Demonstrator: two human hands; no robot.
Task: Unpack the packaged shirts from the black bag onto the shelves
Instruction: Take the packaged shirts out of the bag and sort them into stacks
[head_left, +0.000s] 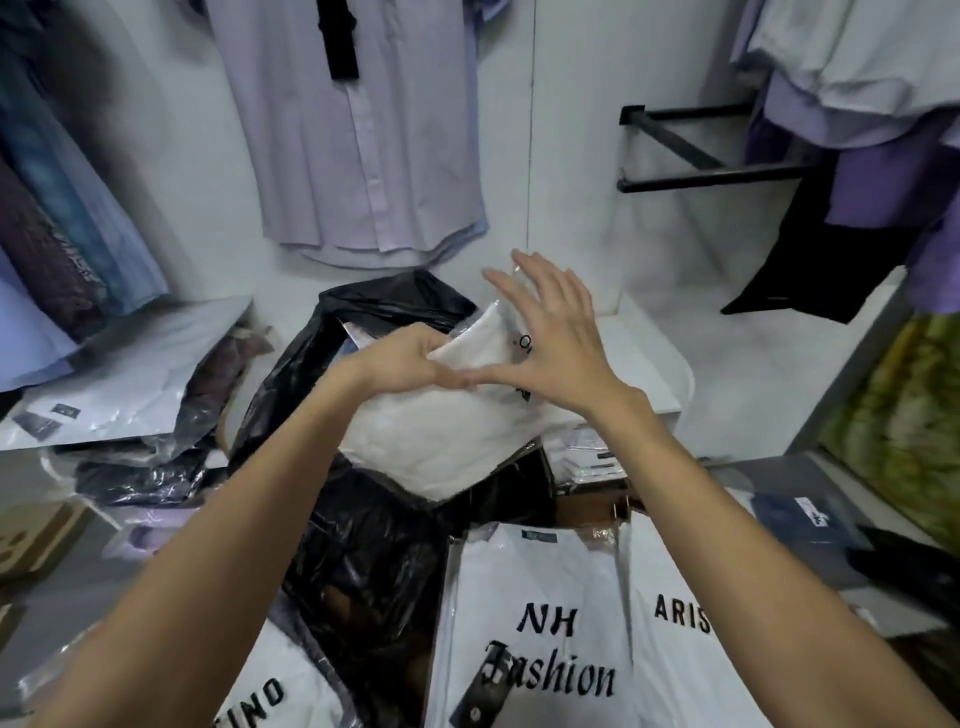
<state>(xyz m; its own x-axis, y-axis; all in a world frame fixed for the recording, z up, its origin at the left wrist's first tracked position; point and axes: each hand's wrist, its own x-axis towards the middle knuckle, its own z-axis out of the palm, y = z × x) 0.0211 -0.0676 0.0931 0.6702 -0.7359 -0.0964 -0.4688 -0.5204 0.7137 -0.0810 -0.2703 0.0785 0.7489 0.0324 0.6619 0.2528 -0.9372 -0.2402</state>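
Note:
A white packaged shirt (431, 436) in clear plastic is held above the open black bag (363, 530) in the middle of the head view. My left hand (402, 364) grips the package's top left edge, fingers curled over it. My right hand (553, 332) lies flat on the package's upper right part, fingers spread, thumb touching my left hand. A low white shelf (649, 353) sits just behind and to the right of the package. Another white shelf (130, 364) at the left carries a packaged pale shirt.
Packaged white printed shirts (535, 623) lie in front of the bag at the bottom. Dark packaged clothes (140, 478) pile under the left shelf. A lilac shirt (363, 130) hangs on the back wall. A black rail (701, 156) with hanging garments is at the right.

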